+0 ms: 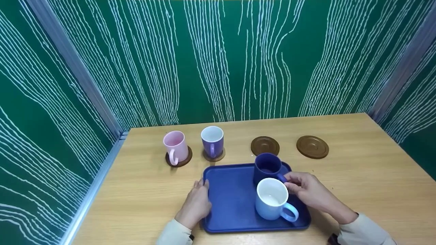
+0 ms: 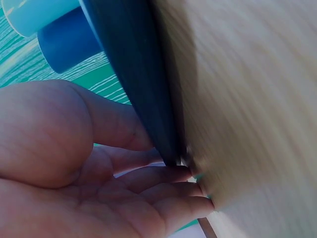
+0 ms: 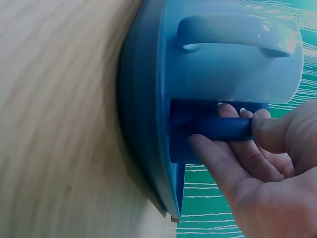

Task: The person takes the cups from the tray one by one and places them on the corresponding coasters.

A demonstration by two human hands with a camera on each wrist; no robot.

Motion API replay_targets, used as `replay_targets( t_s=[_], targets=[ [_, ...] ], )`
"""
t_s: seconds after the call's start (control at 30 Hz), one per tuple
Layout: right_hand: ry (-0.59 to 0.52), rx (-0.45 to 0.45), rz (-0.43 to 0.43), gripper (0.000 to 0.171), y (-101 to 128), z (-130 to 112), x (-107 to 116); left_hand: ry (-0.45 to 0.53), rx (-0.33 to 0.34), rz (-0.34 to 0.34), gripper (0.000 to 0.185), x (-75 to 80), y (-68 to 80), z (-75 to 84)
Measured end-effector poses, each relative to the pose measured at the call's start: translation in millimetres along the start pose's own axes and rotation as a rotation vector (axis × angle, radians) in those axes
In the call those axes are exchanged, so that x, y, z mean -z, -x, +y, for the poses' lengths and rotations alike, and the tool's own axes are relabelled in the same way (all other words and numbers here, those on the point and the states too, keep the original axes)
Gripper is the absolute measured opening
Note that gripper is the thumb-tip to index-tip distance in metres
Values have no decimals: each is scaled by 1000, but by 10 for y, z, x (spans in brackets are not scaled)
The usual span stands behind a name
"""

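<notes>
Two mugs stand on the tray (image 1: pixel 231 204) in my head view, and the risk I see sits between them: the dark mug (image 1: pixel 267 169) is just behind the pale mug (image 1: pixel 272 203), so if the right hand (image 1: pixel 308 192) tilts or drags it toward me, I judge it could knock the pale one or tip over the rim. That hand reaches in from the right, wrist low on the counter (image 1: pixel 374 170), its grip pinching the dark mug's handle. The left hand (image 1: pixel 197 204) lies flat against the tray's left edge, fingers loose, holding nothing; if it slips, the tray may slide. From the left wrist, I see relaxed fingers (image 2: pixel 163 191) touching the tray's edge (image 2: pixel 143 84), thumb along it, palm open. From the right wrist, thumb and fingers (image 3: pixel 233 163) close round the dark handle (image 3: pixel 218 129), with the pale mug (image 3: pixel 233 69) just beside them: little room, so a knuckle could bump it.
</notes>
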State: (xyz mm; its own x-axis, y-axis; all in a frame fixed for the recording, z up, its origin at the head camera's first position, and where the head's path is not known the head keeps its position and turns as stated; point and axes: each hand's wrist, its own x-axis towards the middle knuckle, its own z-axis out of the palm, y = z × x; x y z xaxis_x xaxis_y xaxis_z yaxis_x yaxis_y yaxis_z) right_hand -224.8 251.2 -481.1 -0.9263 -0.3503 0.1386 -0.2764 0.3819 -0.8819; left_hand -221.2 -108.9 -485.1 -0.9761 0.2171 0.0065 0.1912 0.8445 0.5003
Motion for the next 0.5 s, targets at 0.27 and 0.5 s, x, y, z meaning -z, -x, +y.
replay_targets(
  t_s=[0.27,0.5],
  targets=[
    [31,-7,12,7,-2,10,-13,35,28,-12,63,-16,-8,-10],
    [71,-1,36,6,11,-14,-21,40,51,-28,64,-15,-18,-10]
  ],
)
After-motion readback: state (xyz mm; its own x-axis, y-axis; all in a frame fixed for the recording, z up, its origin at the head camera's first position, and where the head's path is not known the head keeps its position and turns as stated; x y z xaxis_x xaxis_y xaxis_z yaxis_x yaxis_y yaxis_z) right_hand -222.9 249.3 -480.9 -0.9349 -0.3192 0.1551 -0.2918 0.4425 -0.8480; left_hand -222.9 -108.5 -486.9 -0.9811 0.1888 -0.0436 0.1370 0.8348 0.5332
